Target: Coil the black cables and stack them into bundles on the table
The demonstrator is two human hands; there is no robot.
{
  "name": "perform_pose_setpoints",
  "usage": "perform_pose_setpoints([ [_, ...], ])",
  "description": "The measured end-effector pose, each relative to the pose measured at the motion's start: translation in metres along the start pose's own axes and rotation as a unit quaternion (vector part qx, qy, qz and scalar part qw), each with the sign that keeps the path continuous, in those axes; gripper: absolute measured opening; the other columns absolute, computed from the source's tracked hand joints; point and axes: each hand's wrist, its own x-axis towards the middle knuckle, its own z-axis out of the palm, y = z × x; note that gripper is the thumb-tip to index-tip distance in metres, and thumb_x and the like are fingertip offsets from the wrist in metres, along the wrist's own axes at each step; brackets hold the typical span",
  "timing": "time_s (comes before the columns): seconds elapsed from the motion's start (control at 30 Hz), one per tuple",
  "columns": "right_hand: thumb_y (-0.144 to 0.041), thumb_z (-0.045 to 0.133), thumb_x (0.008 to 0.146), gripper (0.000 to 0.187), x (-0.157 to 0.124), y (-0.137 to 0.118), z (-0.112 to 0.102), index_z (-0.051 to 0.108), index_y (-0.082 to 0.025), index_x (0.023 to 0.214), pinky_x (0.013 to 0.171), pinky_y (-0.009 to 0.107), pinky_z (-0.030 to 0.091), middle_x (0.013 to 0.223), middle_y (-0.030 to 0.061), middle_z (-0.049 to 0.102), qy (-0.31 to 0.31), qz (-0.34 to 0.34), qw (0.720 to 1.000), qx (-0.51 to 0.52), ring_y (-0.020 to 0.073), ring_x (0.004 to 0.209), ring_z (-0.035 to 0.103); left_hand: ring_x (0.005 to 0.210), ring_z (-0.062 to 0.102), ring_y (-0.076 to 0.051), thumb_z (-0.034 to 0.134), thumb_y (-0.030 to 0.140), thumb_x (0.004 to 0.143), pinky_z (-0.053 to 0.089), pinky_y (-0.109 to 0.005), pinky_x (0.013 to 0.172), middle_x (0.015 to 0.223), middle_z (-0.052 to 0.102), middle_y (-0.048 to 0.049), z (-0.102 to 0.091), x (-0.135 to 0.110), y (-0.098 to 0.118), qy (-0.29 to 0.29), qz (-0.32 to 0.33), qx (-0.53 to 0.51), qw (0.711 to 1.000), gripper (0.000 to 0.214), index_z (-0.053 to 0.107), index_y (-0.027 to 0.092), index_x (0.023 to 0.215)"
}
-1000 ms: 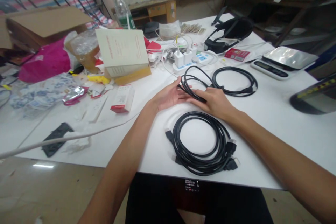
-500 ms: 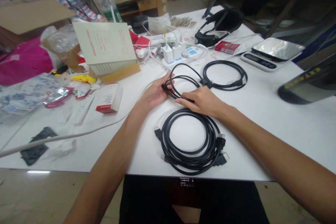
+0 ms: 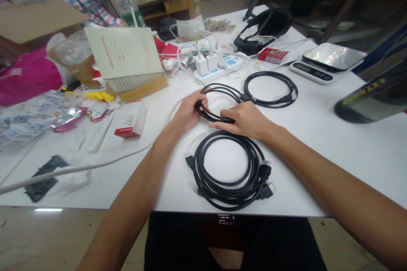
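While both forearms are stretching out over the smooth white table point(image 3: 333, 135), the left hand point(image 3: 187, 112) is curling its fingers around the left side of a thin black cable loop point(image 3: 213, 117). The right hand point(image 3: 246, 119) is lying palm-down, its fingers closed on the loop's near edge. A thicker, glossy round coil point(image 3: 229, 199) is lying just nearer, and another ring point(image 3: 270, 103) is lying just beyond.
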Motion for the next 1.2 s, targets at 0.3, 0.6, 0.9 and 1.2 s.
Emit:
perform_pose_setpoints([
  [0.3, -0.07, 0.057, 0.101, 0.056, 0.001, 0.011, 0.006, 0.068, -0.018, 0.083, 0.071, 0.032, 0.032, 0.071, 0.0059, 0.064, 0.087, -0.015, 0.996, 0.009, 0.0165, 0.067, 0.052, 0.048, 0.047, -0.007, 0.059, 0.01, 0.089, 0.046, -0.022, 0.055, 0.062, 0.048, 0.0081, 0.002, 0.0, 0.003, -0.001, 0.011, -0.049, 0.999, 0.019, 0.068, 0.017, 0.104],
  [0.6, -0.038, 0.051, 0.109, 0.022, 0.003, 0.018, 0.003, 0.068, -0.023, 0.11, 0.112, 0.053, 0.037, 0.114, 0.0108, 0.076, 0.237, -0.002, 0.971, 0.022, 0.0283, 0.118, 0.066, 0.039, 0.034, -0.004, 0.064, 0.019, 0.103, 0.031, -0.016, 0.038, 0.056, 0.034, 0.0091, 0.001, -0.009, 0.013, -0.017, -0.037, -0.102, 0.994, 0.022, 0.059, 0.018, 0.082],
  [0.9, -0.051, 0.059, 0.104, 0.028, 0.004, 0.008, -0.005, 0.07, -0.025, 0.105, 0.107, 0.052, 0.055, 0.141, 0.0165, 0.065, 0.326, 0.04, 0.936, 0.122, 0.0322, 0.13, 0.065, 0.043, 0.038, -0.002, 0.069, 0.015, 0.097, 0.037, -0.015, 0.04, 0.066, 0.047, 0.0076, 0.004, -0.016, 0.016, -0.064, -0.028, -0.042, 0.997, 0.025, 0.053, 0.018, 0.079],
  [1.2, -0.06, 0.059, 0.103, 0.041, 0.004, 0.009, -0.002, 0.073, -0.023, 0.114, 0.085, 0.04, 0.06, 0.125, 0.0152, 0.074, 0.332, 0.131, 0.918, 0.174, 0.0257, 0.101, 0.072, 0.066, 0.067, -0.01, 0.081, 0.016, 0.085, 0.049, -0.018, 0.051, 0.09, 0.073, -0.0033, 0.004, -0.009, 0.008, -0.016, 0.02, 0.057, 0.998, 0.025, 0.072, 0.015, 0.108],
])
